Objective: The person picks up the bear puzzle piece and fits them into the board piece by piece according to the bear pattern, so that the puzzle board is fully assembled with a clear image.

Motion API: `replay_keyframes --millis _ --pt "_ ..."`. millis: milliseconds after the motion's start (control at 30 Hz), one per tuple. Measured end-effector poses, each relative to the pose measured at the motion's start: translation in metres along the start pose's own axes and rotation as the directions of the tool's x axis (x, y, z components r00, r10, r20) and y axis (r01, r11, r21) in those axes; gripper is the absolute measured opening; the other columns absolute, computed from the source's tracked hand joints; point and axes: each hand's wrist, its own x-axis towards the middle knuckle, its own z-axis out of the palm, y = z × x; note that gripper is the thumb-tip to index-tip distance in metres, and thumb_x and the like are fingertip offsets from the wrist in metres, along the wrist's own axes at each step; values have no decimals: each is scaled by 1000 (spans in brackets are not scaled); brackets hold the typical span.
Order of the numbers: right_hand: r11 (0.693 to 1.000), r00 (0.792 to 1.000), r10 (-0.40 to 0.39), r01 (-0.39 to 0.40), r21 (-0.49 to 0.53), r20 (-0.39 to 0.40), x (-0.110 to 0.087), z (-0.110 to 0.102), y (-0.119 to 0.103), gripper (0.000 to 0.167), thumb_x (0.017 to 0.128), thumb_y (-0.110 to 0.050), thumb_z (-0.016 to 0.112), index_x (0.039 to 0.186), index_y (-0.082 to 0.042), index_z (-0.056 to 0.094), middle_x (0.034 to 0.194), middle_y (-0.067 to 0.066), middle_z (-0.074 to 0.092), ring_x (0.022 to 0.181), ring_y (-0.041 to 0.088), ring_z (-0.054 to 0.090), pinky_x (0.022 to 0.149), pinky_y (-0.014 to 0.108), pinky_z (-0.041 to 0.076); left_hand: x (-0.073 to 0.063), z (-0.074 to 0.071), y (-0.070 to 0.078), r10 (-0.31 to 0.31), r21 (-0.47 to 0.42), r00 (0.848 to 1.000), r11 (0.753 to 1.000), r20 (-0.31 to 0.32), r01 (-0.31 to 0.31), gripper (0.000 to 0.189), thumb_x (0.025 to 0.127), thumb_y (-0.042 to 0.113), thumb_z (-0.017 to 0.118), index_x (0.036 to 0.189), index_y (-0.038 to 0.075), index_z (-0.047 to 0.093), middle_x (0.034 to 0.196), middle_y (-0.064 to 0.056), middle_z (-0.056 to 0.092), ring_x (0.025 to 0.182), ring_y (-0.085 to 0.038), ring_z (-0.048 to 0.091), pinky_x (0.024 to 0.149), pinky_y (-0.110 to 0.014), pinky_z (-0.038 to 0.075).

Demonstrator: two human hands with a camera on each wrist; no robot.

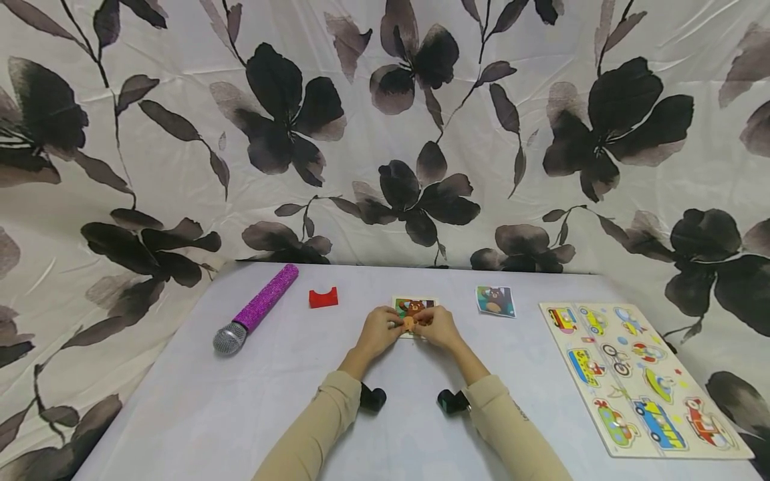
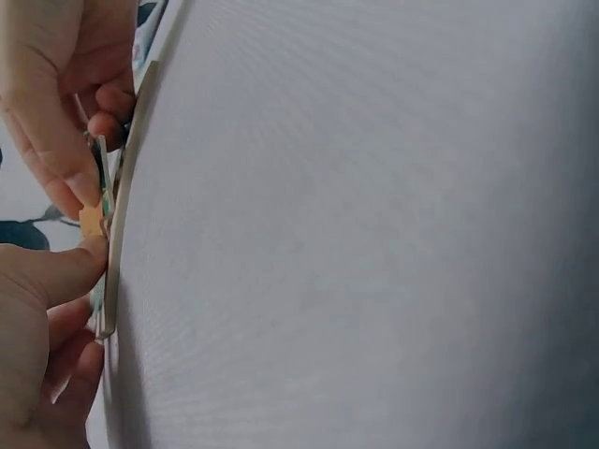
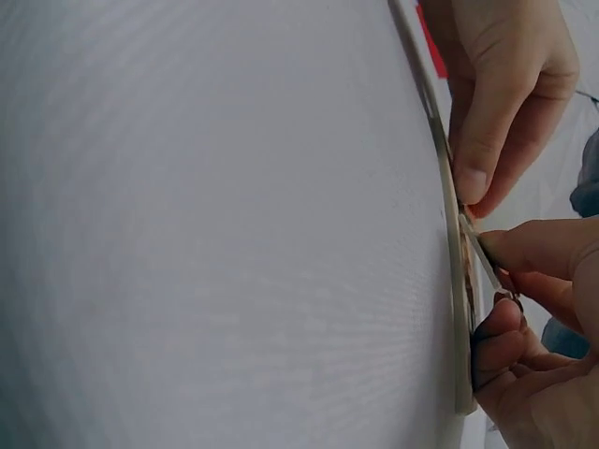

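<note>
A small puzzle board (image 1: 415, 302) with a bear picture lies at the middle of the table, partly covered by both hands. My left hand (image 1: 377, 332) and right hand (image 1: 441, 327) meet over its near part. Between their fingertips is a thin, partly orange puzzle piece (image 2: 91, 221). In the right wrist view, the right hand (image 3: 538, 318) pinches this piece, which tilts up from the board. The left hand (image 2: 42, 327) has its thumb at the orange part, its other fingers low by the board's edge. Fingers hide much of the piece.
To the left lie a purple glitter microphone (image 1: 265, 304) and a red notched block (image 1: 323, 298). A bear picture card (image 1: 496, 302) is at the back right. A vehicle peg puzzle board (image 1: 646, 381) lies along the table's right side. Floral cloth (image 1: 385, 133) hangs behind.
</note>
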Motion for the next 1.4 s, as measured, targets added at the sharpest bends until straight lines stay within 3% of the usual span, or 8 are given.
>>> replay_keyframes --millis 233,433,633,800,933,1400 --pt "999 1000 -20 21 -37 23 2 1 2 16 78 1 68 93 8 70 78 11 67 63 10 50 54 20 42 0 -2 -7 -29 -45 997 998 67 32 34 79 10 71 107 -9 67 123 -26 55 119 -43 48 99 -56 37" --pt "993 997 -63 67 -94 38 1 2 1 16 80 1 67 93 8 72 87 17 70 67 11 54 57 20 45 1 -9 -5 -69 23 984 998 162 66 56 77 22 72 123 -8 58 133 -25 46 125 -41 41 100 -59 33" --pt "985 992 -105 112 -129 64 0 2 0 16 80 1 67 93 8 71 89 18 70 72 15 57 61 22 47 2 -11 -3 -92 73 977 994 190 79 65 76 26 74 126 -9 53 138 -25 43 130 -41 37 103 -59 32" --pt "969 989 -126 139 -206 76 0 2 -5 15 81 0 68 92 9 72 88 17 70 79 24 63 71 34 53 4 -14 -1 -134 140 967 985 219 105 72 77 30 75 131 -10 48 139 -22 44 132 -38 36 104 -56 31" --pt "956 989 -116 137 -259 92 0 1 -9 15 81 -1 69 92 8 72 89 17 69 89 32 62 83 44 50 6 -14 0 -150 175 961 978 233 110 71 77 32 75 131 -7 50 139 -21 45 132 -36 38 104 -54 30" --pt "997 994 -1 9 -71 112 6 -4 -2 16 74 0 66 89 5 70 86 12 68 77 17 57 69 29 49 9 -16 4 -189 241 942 963 278 122 70 80 36 72 132 -5 50 141 -19 44 131 -35 39 106 -53 29"
